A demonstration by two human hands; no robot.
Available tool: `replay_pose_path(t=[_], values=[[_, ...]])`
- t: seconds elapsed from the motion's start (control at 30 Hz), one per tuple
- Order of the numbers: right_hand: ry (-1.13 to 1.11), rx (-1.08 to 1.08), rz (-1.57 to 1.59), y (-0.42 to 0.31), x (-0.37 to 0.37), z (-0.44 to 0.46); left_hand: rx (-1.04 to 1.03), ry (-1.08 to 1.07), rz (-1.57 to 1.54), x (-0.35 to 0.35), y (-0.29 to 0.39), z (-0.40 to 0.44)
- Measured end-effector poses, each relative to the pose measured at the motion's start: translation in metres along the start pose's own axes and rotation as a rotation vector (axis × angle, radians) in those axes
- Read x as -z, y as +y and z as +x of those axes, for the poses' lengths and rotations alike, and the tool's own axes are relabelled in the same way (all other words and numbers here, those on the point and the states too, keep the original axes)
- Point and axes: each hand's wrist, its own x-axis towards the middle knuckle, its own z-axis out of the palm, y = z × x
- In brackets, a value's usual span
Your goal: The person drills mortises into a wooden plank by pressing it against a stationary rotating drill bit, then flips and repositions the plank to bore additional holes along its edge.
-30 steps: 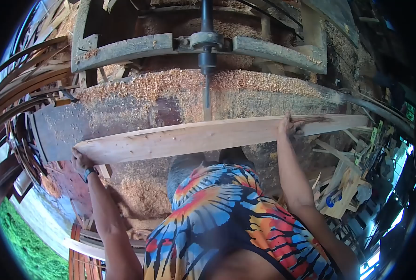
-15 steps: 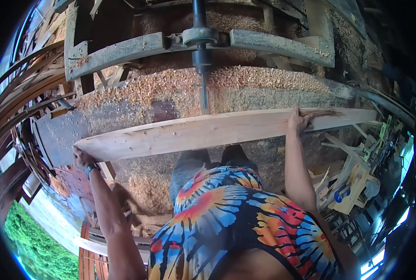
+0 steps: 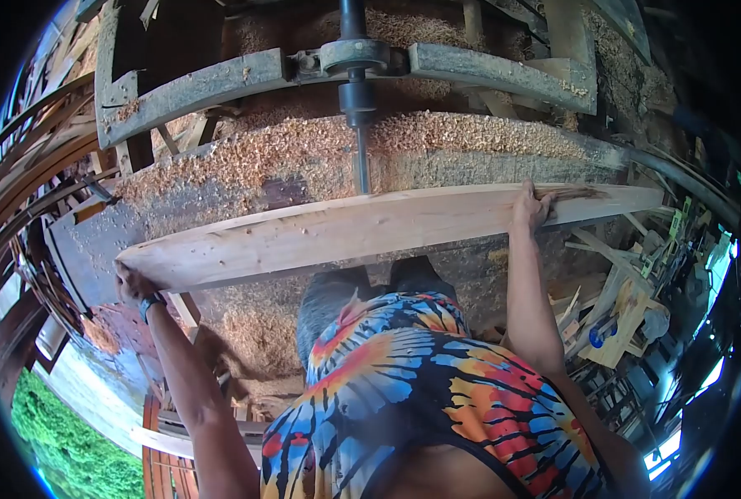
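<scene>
A long, pale wooden board (image 3: 329, 237) lies across the bench, its far edge at the tip of a vertical metal bit (image 3: 362, 162). My left hand (image 3: 133, 284) grips the board's left end, with a dark band on the wrist. My right hand (image 3: 531, 208) holds the board toward its right end, beside a dark rough streak in the wood; some of its fingers reach over the far edge. Above the bit is a dark chuck (image 3: 357, 100) on a shaft.
Wood shavings (image 3: 470, 137) are heaped along the worktable (image 3: 87, 249) behind the board. A wooden frame (image 3: 195, 96) surrounds the shaft. Curved strips (image 3: 42, 158) are stacked at left, and offcuts (image 3: 624, 320) pile up at right. More shavings lie below.
The board has shifted slightly left along the bit, with both my hands still holding it. The whole view has also moved a little.
</scene>
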Motion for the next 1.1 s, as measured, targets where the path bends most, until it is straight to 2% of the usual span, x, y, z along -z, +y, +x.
replay_pose_path(t=[0.13, 0.3, 0.4, 0.47, 0.63, 0.7, 0.73, 0.83, 0.93, 1.1], values=[[0.004, 0.01, -0.033, 0.002, -0.003, 0.007, -0.031, 0.007, 0.001, -0.003, 0.016, -0.004], [0.044, 0.055, -0.077, 0.011, -0.012, 0.015, 0.241, -0.029, -0.045, 0.001, 0.036, 0.004], [0.02, 0.025, -0.021, 0.004, -0.007, 0.009, 0.138, -0.025, -0.076, -0.001, 0.026, 0.009], [0.001, -0.001, 0.002, -0.009, 0.002, -0.001, 0.046, -0.081, -0.036, 0.004, -0.004, 0.027], [-0.008, -0.023, 0.031, -0.022, 0.006, -0.014, 0.156, -0.05, 0.3, -0.012, 0.099, -0.028], [0.055, 0.009, -0.061, -0.005, -0.007, 0.002, -0.015, -0.101, 0.444, -0.005, 0.06, -0.009], [0.084, 0.024, -0.108, 0.001, -0.012, 0.007, -0.164, -0.127, 0.598, 0.006, 0.025, 0.014], [0.027, -0.02, 0.015, -0.013, -0.002, -0.005, -0.125, -0.182, 0.662, 0.01, 0.027, 0.019], [0.008, -0.007, -0.029, -0.015, 0.002, -0.006, 0.062, -0.182, 0.269, 0.008, 0.022, 0.031], [0.061, 0.022, -0.06, -0.008, -0.007, -0.001, 0.085, -0.087, 0.332, 0.007, 0.04, 0.017]])
